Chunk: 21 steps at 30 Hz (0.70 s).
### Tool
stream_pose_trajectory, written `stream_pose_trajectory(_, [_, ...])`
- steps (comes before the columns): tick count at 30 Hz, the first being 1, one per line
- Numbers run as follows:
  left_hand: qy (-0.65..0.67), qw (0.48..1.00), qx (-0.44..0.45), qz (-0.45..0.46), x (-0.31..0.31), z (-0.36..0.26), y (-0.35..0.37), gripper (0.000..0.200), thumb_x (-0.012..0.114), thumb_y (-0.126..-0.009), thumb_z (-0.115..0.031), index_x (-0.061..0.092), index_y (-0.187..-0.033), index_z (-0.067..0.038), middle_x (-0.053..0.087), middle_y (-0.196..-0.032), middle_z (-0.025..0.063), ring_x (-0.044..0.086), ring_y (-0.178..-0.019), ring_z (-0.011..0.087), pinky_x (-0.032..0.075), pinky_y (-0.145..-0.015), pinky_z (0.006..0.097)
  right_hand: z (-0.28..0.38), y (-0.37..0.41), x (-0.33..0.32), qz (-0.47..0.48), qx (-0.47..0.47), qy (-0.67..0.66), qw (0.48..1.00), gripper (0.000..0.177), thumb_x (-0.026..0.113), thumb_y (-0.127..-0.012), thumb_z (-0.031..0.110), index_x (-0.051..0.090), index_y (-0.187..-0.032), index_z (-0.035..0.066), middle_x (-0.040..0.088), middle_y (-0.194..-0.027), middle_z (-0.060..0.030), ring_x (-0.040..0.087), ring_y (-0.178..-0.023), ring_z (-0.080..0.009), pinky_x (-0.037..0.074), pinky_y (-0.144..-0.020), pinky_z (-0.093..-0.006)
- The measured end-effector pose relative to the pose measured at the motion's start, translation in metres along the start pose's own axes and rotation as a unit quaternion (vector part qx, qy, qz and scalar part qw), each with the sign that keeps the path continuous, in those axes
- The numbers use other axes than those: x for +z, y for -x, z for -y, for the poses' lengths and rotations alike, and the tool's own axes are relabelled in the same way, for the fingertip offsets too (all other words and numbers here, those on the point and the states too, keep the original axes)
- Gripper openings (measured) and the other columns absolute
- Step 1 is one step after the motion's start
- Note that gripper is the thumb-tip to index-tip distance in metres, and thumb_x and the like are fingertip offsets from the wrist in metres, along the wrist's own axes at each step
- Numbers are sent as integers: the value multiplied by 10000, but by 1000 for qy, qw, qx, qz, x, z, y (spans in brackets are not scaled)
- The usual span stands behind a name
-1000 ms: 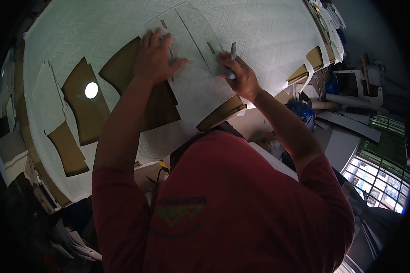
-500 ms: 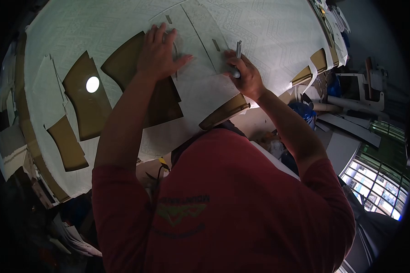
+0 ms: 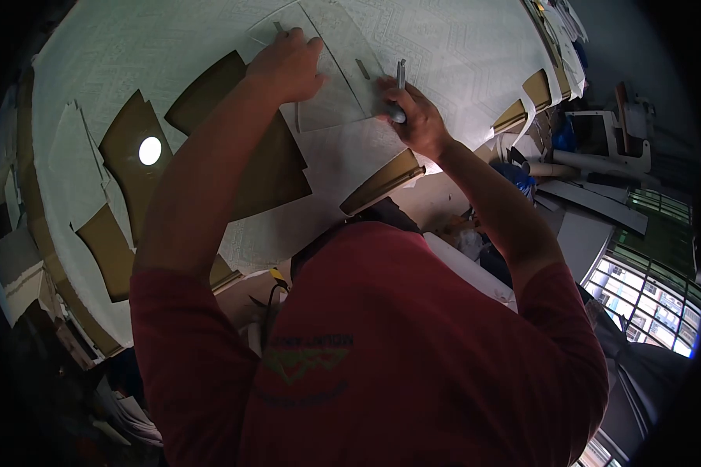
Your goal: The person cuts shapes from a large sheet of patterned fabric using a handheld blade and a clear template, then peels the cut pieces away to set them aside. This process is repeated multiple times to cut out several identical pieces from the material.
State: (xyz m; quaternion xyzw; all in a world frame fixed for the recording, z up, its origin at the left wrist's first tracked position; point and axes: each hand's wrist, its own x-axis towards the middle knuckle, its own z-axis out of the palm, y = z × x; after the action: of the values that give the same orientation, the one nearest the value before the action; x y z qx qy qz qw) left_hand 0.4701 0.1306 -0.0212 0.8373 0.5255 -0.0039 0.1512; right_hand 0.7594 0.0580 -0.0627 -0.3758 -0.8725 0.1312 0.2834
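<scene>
A clear sheet template [image 3: 336,89] with a dark line and two narrow slots lies on pale patterned material [image 3: 452,47]. My left hand [image 3: 290,68] rests over its left part, fingers bent near the left slot and thumb apart from them. What lies under the fingertips is hidden. At the template's right edge my right hand [image 3: 420,124] is closed around a silver, pen-like tool [image 3: 401,74] with a rounded grey end, its slim silver end pointing up. Left of the template lies a large brown pattern piece [image 3: 269,171], partly behind my left forearm.
More brown pieces lie at the left, one with a round hole [image 3: 149,151]. A curled brown piece [image 3: 382,183] sits at the near table edge, and others [image 3: 522,109] at the right edge. Rolls, boards [image 3: 592,202] and a blue bag [image 3: 514,177] crowd the floor at right.
My left hand has shifted up and right over the template, its spread fingers now bent. My right hand keeps hold of the tool in nearly the same place. The view has shifted slightly.
</scene>
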Motion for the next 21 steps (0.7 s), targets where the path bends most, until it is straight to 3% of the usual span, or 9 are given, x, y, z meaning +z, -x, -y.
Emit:
stream_pose_trajectory(2, [-16,1000,4,4,-3,-10,0,806,790,-841,-561,547,-1389,-22,522,-1396,209,518,-1321,402,503,-1076,518,1,-1,0,-4,-7,6,1000,414,824,-825,62,560,-1143,55,659,-1334,-177,635,-1238,-394,591,-962,-445])
stream_pose_trajectory(4, [-95,995,-6,5,-5,-23,0,1019,872,-702,-650,508,-1440,-47,489,-1436,234,495,-1347,421,492,-1101,516,0,0,0,5,5,4,1000,419,827,-819,60,561,-1142,60,662,-1333,-169,635,-1239,-392,584,-972,-448])
stream_pose_trajectory(5, [-98,995,-8,6,-6,-27,-1,1019,872,-702,-650,508,-1440,-47,489,-1436,234,495,-1347,421,492,-1101,516,0,0,0,3,3,1,1000,419,827,-819,60,561,-1142,60,662,-1333,-169,635,-1239,-392,584,-972,-448])
stream_pose_trajectory(7, [-72,996,-37,42,-13,-33,-5,1159,928,-578,-680,498,-1453,-53,456,-1468,257,466,-1372,446,462,-1136,519,0,-1,-1,-6,-2,-15,1000,427,833,-809,67,564,-1140,64,665,-1327,-166,633,-1235,-389,574,-983,-450])
stream_pose_trajectory(11, [-65,994,-55,64,-13,-37,-11,1184,954,-556,-646,476,-1465,-56,382,-1551,281,393,-1436,495,434,-1162,533,2,1,-5,-4,9,-28,1000,433,834,-801,72,566,-1140,64,668,-1318,-167,625,-1243,-382,566,-993,-451])
stream_pose_trajectory(16, [-79,992,-62,81,-10,-38,-20,1359,982,-527,-601,301,-1596,-114,177,-1674,317,234,-1519,559,377,-1201,569,-3,3,-1,-24,-9,-27,999,412,820,-811,112,576,-1140,73,672,-1311,-170,610,-1256,-389,534,-1027,-460])
stream_pose_trajectory(21, [-91,985,-85,122,-12,-42,-29,1429,1007,-507,-547,226,-1630,-133,148,-1680,325,217,-1522,573,367,-1205,580,-4,2,-1,-48,-9,-60,997,374,798,-824,95,580,-1127,83,683,-1292,-174,636,-1180,-394,536,-987,-462])
